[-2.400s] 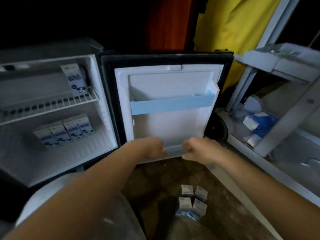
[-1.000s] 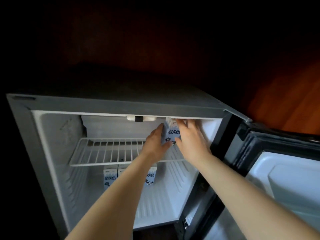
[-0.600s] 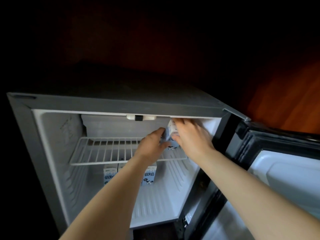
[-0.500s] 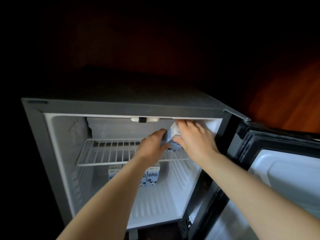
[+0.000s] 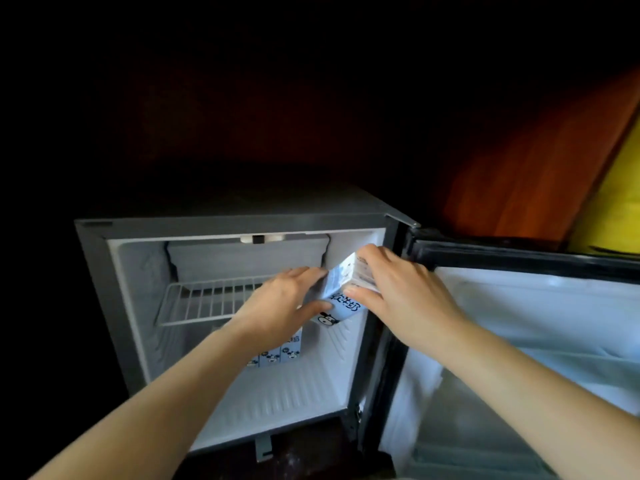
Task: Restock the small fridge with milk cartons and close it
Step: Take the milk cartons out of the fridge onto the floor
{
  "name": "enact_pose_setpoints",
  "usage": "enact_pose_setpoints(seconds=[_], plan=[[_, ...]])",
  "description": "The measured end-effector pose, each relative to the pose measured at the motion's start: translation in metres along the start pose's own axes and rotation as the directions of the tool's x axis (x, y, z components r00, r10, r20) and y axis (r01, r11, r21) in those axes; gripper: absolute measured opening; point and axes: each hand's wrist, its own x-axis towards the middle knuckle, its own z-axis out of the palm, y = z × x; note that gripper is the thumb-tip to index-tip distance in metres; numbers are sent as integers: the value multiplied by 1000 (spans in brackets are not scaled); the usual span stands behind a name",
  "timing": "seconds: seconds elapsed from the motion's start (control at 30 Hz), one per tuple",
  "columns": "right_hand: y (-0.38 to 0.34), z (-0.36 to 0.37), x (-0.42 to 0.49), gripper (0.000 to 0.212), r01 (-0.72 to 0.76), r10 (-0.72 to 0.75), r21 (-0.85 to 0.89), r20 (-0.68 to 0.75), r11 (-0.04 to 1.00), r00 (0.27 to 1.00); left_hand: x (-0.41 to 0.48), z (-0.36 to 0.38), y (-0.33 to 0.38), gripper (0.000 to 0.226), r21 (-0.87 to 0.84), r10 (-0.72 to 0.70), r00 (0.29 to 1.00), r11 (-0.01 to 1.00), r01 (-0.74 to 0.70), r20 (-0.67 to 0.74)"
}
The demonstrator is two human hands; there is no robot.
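**Dark room, open fridge: one carton held aslant at the shelf's right end**

Dim surroundings leave only the small fridge [image 5: 228, 226] lit, its door [image 5: 519, 306] swung wide to the right of the wire shelf [image 5: 207, 303]. Below the shelf, on the fridge floor, a row of cartons [image 5: 277, 355] stands upright.

The milk carton [image 5: 341, 296] in hand sits at the right end of the shelf, at or just in front of its front rail; whether it touches the wire is hidden by the hands. It is tilted. Its long axis runs from the printed cow face, low and towards the shelf's middle, up to the top end, high and close to the fridge's right wall.

Both hands clamp it. The left hand [image 5: 284, 306] comes in from the shelf side, its fingers [image 5: 304, 271] laid along the carton's left face and the thumb hooked under the lower end. The right hand [image 5: 398, 289] covers the top end from the door side, fingers curled over the top and thumb pressed on the front face.

The next move, as I judge it, turns on that slant. The low end must rise and clear the front rail before the carton can stand on the wire. The left hand is nearer that end and better placed to lift it, while the right steadies the top and keeps it off the ceiling lip just above.
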Motion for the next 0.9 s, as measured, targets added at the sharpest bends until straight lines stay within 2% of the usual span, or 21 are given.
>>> enact_pose_setpoints(seconds=[0.13, 0.27, 0.53, 0.63, 0.77, 0.9], plan=[[12, -30, -39, 29, -24, 27, 145, -19, 989, 999, -11, -18, 41, 45, 77, 62, 993, 995, -69, 99], [28, -52, -76, 23, -68, 79, 243, -36, 968, 996, -19, -26, 80, 32, 73, 132, 976, 987, -147, 172], [56, -84, -153, 29, -157, 181, 259, -71, 953, 981, -30, -7, 160, 25, 13, 246, 921, 965, -262, 304], [69, -90, -184, 33, -217, 231, 227, -36, 949, 972, -30, 16, 184, 22, -60, 277, 880, 959, -276, 386], [89, -87, -225, 29, -316, 306, 225, 81, 921, 949, -36, 63, 213, 25, -167, 307, 836, 952, -258, 455], [108, -65, -266, 24, -443, 414, 222, 167, 869, 895, -50, 119, 234, 31, -289, 308, 813, 940, -180, 494]])
